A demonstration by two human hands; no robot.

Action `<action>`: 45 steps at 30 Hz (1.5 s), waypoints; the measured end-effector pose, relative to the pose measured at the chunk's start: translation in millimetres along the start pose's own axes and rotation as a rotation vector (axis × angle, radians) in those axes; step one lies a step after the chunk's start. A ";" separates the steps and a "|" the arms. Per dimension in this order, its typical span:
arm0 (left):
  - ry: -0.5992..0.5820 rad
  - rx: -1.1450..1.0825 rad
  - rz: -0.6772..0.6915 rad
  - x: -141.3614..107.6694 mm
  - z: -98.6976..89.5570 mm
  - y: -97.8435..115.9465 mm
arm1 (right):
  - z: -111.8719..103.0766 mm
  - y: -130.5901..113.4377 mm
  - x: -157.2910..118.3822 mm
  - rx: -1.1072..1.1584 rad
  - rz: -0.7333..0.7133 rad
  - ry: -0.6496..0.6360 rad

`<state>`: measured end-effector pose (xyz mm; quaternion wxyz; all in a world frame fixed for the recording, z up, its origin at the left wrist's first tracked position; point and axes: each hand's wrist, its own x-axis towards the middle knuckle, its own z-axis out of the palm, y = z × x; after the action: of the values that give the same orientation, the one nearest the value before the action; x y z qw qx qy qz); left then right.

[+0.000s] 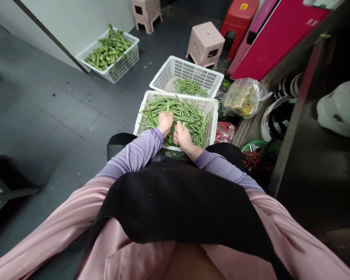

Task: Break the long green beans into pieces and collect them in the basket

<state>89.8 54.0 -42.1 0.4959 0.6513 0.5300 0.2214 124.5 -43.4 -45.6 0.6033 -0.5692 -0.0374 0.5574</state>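
Note:
Long green beans (189, 111) fill a white plastic basket (214, 120) in front of my knees. Over the near part of the heap, my left hand (165, 122) is closed, with a bit of green bean showing at its top. Close beside it on the right, my right hand (183, 139) is also closed, and a short bean end pokes out by the thumb. The fingers themselves hide most of what they grip. A second white basket (198, 69) stands just behind, holding a smaller pile of beans (190, 87).
Back left, a white basket (124, 70) holds thick green stalks (109, 50). Pink stools (207, 41) and a red stool (240, 19) stand behind. To the right lie a clear bag of yellowish contents (245, 99), a bag of red peppers (224, 131) and a metal shelf edge (294, 112).

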 end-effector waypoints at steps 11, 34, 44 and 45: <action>-0.298 -0.509 -0.181 31.5 -16.2 36.5 | -23.7 -26.9 -5.0 -0.280 -0.082 -0.317; -0.622 0.146 -0.027 -22.8 -43.9 -9.4 | -38.6 -34.7 -9.2 -0.361 -0.290 -0.171; -0.153 -0.229 0.289 -10.5 -55.0 29.3 | -38.1 -34.8 -6.4 -0.132 0.038 -0.322; -0.115 -0.164 0.384 -23.3 -54.3 29.3 | -37.5 -34.3 -2.4 -0.091 0.026 -0.236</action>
<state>51.4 56.7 11.5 0.5254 0.7093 0.3470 0.3168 170.7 -60.1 -32.3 0.5609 -0.5267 -0.1261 0.6261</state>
